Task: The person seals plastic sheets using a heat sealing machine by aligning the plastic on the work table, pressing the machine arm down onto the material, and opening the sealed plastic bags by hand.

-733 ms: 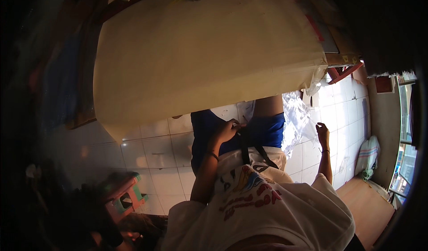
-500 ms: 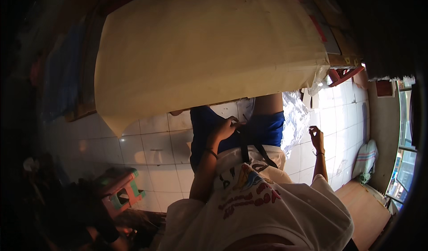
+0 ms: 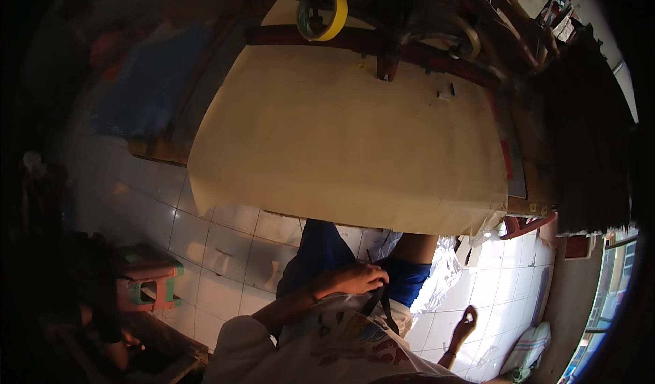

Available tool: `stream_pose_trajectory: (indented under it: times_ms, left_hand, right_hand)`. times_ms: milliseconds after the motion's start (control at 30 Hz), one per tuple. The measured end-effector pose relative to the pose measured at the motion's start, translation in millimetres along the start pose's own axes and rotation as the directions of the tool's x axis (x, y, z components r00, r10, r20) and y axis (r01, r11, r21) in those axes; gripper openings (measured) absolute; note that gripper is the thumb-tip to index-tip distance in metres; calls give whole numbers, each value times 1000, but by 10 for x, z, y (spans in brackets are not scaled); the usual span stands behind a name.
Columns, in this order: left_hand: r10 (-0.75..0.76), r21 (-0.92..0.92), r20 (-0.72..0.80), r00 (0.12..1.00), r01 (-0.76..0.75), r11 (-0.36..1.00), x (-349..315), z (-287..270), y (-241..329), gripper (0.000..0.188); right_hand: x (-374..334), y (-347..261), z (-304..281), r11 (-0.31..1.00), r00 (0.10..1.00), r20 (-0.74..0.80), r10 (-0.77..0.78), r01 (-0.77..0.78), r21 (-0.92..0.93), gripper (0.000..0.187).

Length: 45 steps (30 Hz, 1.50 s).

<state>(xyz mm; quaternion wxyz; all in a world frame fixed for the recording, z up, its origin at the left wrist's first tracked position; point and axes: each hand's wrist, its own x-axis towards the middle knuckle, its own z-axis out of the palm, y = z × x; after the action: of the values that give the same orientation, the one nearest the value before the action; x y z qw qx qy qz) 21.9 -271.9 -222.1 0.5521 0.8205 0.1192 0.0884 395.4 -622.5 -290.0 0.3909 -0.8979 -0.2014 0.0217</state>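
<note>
My left hand (image 3: 358,277) lies across my lap over blue shorts (image 3: 408,279), its fingers curled around a black strap (image 3: 384,303) that hangs over my white shirt (image 3: 321,346). Off to the right, my right hand (image 3: 465,324) is held above the tiled floor with its fingers loosely bent and a gap beside the thumb; nothing shows in it. Neither hand touches the table ahead. A large sheet of tan paper (image 3: 348,138) covers that tabletop and droops over its near edge, hiding my knees.
A dark red bar (image 3: 314,37) spans the far side of the table, with a yellow tape roll (image 3: 334,16) on it. A red and green stool (image 3: 147,278) stands at left, near another person's arm (image 3: 116,350). Crumpled clear plastic (image 3: 437,278) and a pale sack (image 3: 529,350) lie right.
My view has tilted up, bringing the red bar and tape roll further into sight. My left hand has moved onto the strap; my right hand remains out at the side.
</note>
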Motion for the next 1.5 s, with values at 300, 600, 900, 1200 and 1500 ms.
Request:
stream_pose_trajectory:
  times_ms: [300, 600, 900, 1200, 1500]
  left_hand:
    - [304, 800, -408, 861, 177, 574, 322, -2897, 1709, 14]
    - [135, 884, -454, 881, 426, 194, 1069, -3695, 800, 34]
    - [149, 730, -477, 866, 296, 616, 790, -3976, 829, 44]
    - [140, 775, -461, 876, 321, 544, 846, -3942, 752, 42]
    - [123, 829, -501, 857, 434, 353, 887, -3831, 777, 46]
  right_hand:
    - [1286, -4682, 416, 192, 192, 40, -981, 896, 401, 66]
    - [347, -6261, 1936, 20, -563, 300, -770, 449, 893, 50]
    - [603, -6245, 2053, 248, -491, 356, -795, 272, 930, 50]
    - [567, -6225, 2086, 392, -452, 464, -762, 247, 886, 48]
    - [522, -6256, 2071, 265, -492, 401, -772, 324, 908, 48]
